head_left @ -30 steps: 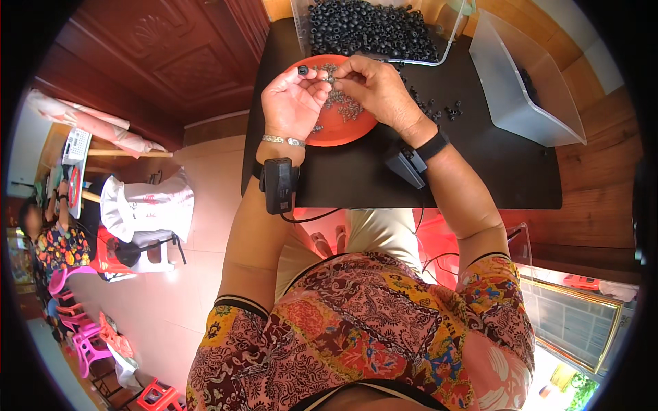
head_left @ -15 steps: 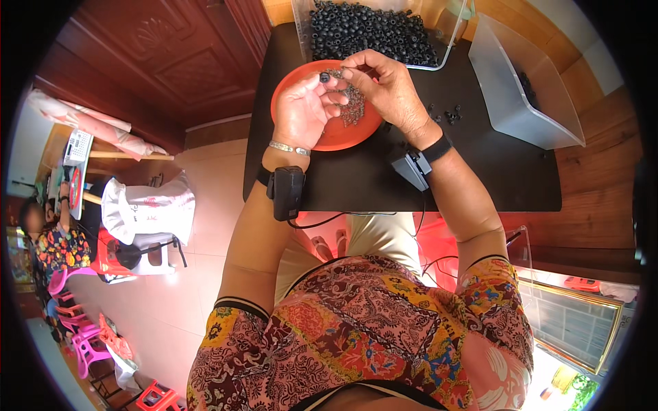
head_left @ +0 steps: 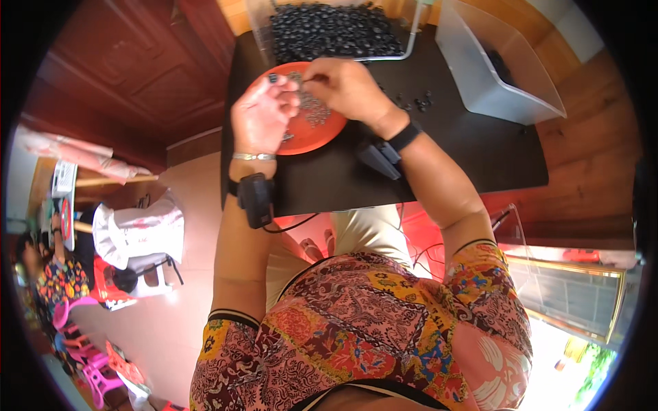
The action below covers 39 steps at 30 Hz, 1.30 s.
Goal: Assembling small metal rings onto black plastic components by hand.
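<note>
My left hand (head_left: 257,120) is turned palm up over the left part of a round orange-red plate (head_left: 308,145). Its fingers are curled, and a small black ring-like piece (head_left: 273,79) sits at the fingertips. Close beside it, my right hand (head_left: 349,89) comes over the plate from the right, thumb and fingers pinched together. Whatever lies in that pinch is too small and blurred to name. Many small silvery metal pieces (head_left: 315,113) are spread on the plate beneath both hands.
At the table's far edge a clear bin (head_left: 413,41) holds a heap of small black pieces (head_left: 336,31). A translucent bin (head_left: 493,75) stands to the right with dark contents. Loose black pieces (head_left: 421,103) lie on the dark table (head_left: 452,157). Another person (head_left: 60,274) is at far left.
The whole view has shifted, so table and hands appear farther left. Both hands remain close together over the plate, the left still with the black piece. My right hand's pinch is now more blurred.
</note>
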Available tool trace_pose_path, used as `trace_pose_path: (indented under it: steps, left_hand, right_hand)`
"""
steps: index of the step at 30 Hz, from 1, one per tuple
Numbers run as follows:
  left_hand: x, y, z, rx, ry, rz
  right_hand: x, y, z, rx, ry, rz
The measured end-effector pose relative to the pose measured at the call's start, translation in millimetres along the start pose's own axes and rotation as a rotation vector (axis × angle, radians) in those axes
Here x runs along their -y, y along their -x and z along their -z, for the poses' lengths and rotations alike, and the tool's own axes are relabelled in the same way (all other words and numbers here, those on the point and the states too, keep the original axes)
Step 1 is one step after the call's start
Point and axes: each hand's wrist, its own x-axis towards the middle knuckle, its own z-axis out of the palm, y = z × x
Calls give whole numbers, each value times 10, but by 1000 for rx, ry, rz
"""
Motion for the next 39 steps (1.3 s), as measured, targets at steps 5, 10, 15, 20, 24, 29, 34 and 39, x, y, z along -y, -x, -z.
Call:
trace_pose_path:
  steps: [5, 10, 15, 20, 24, 29, 34, 39]
  left_hand:
    - [-11, -10, 40, 2, -22, -10]
    - [-9, -12, 1, 7, -27, -9]
    - [-13, -11, -4, -14, -35, -13]
    - [-8, -22, -23, -3, -33, -8]
    - [4, -50, 16, -17, -26, -10]
    - [4, -19, 44, -10, -2, -3]
    - [55, -43, 21, -36, -13, -26]
    - [81, -68, -28, 12, 15, -16]
  right_hand:
    - [66, 31, -60, 58, 88, 22]
    - [40, 52, -73, 101, 100, -32]
    - [84, 51, -77, 140, 80, -53]
    - [80, 55, -86, 161, 93, -58]
    - [52, 19, -8, 55, 142, 44]
    - [-17, -145, 521, -7, 319, 40]
    - [-504, 221, 1250, 254, 747, -111]
    - [-702, 661, 1513, 506, 881, -161]
